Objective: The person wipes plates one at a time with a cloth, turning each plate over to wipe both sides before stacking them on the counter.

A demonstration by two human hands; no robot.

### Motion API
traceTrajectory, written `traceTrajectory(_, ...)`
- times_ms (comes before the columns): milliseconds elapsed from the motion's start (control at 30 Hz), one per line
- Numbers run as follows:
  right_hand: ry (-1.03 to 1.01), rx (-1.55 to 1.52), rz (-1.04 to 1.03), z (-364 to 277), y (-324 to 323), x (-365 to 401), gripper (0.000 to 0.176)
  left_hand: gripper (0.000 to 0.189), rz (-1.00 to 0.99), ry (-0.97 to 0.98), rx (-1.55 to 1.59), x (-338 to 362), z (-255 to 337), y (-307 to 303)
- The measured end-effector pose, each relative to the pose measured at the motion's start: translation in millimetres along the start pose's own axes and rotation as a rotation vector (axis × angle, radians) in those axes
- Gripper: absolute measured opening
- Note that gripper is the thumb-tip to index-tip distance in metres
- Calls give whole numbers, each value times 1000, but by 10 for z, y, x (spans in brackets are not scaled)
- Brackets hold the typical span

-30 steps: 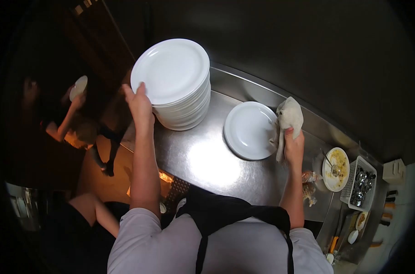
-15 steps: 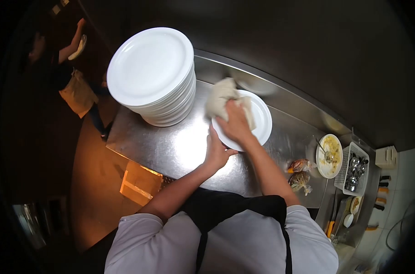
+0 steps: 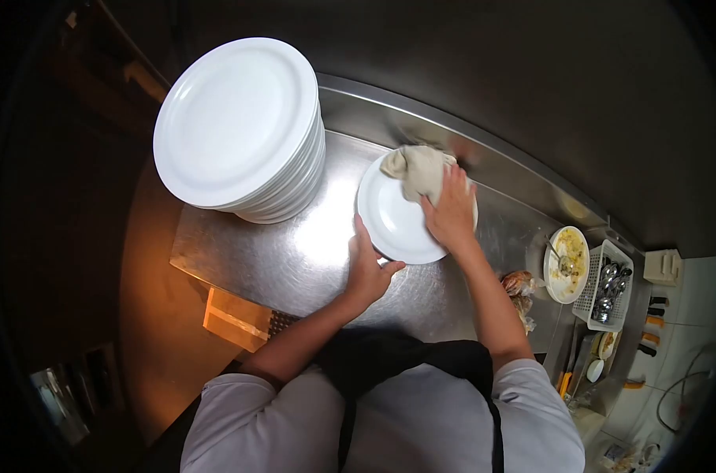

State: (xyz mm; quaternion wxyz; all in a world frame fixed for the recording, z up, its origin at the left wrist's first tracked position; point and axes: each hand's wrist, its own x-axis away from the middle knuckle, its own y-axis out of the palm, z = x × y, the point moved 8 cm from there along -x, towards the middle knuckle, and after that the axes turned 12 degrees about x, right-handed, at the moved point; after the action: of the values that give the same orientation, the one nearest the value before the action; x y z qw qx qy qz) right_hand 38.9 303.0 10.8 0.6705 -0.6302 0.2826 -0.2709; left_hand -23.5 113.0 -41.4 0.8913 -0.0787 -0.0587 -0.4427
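A white plate (image 3: 393, 225) lies on the steel counter in front of me. My left hand (image 3: 367, 268) grips its near-left rim, thumb and fingers set along the edge. Over the plate's far right side, my right hand (image 3: 452, 213) presses a bunched beige cloth (image 3: 423, 173) against the surface, fingers on the cloth. Part of the cloth lies hidden under that hand. To the left rises a tall stack of white plates (image 3: 236, 122).
The steel counter (image 3: 239, 248) meets a raised back ledge. At right are tied plastic bags of food (image 3: 518, 285), a bowl with food scraps and a spoon (image 3: 556, 276), and a white basket (image 3: 622, 303) of cutlery. A cardboard box (image 3: 236, 319) sits below the counter's left edge.
My right hand and the cloth have swept right across the plate, baring its left and middle. The person at far left has gone out of view. The camera view has shifted slightly.
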Motion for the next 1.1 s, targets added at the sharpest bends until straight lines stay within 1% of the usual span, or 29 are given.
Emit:
traceTrajectory(67,-23,58,47,-352,107,-191,72,132,18,43,-25,21,-23,11)
traceTrajectory(133,-122,-134,16,-701,150,-223,73,133,19,68,-35,9,-5,7)
traceTrajectory(167,-229,-229,68,-857,83,-144,72,134,13,78,-39,8,6,6)
traceTrajectory(200,-315,-309,29,-964,108,15,70,134,23,83,-19,-1,18,-3)
traceTrajectory(233,-401,-387,-7,-1052,83,206,68,116,46,107,17,-9,35,-16)
traceTrajectory(267,-384,-440,-98,-1003,88,391,67,104,-119,251,-156,-54,-242,90)
traceTrajectory(333,-358,-542,-286,-841,-31,778,66,85,-215,390,-258,-97,-417,108)
traceTrajectory(400,-238,-438,-215,-370,28,994,65,70,-85,381,-118,-139,-33,-90)
traceTrajectory(433,-178,-385,-179,-143,82,1041,65,63,21,233,-57,-188,-63,-219)
traceTrajectory(500,-4,-50,129,259,41,921,69,51,193,192,-110,-435,-33,-432)
traceTrajectory(600,368,-429,191,712,190,651,69,42,177,239,-258,-827,253,-427)
traceTrajectory(700,420,-385,242,739,133,624,69,32,167,163,-371,-1022,301,-381)
traceTrajectory(733,441,-420,250,757,132,597,68,28,171,177,-401,-1023,352,-371)
traceTrajectory(833,470,-525,285,877,128,558,66,27,291,280,-339,-879,522,-313)
traceTrajectory(867,470,-556,310,925,116,566,65,28,273,275,-292,-867,531,-272)
traceTrajectory(900,470,-584,334,975,107,566,65,27,261,222,-233,-849,541,-262)
traceTrajectory(967,415,-802,404,981,-66,585,62,27,231,124,-106,-819,626,-222)
traceTrajectory(1000,390,-893,420,969,-222,650,61,31,306,256,-120,-794,645,-213)
traceTrajectory(1067,329,-1026,431,882,-604,774,58,35,316,191,-125,-826,700,-189)
traceTrajectory(1100,239,-1057,460,766,-877,810,52,37,314,161,-130,-864,769,-181)
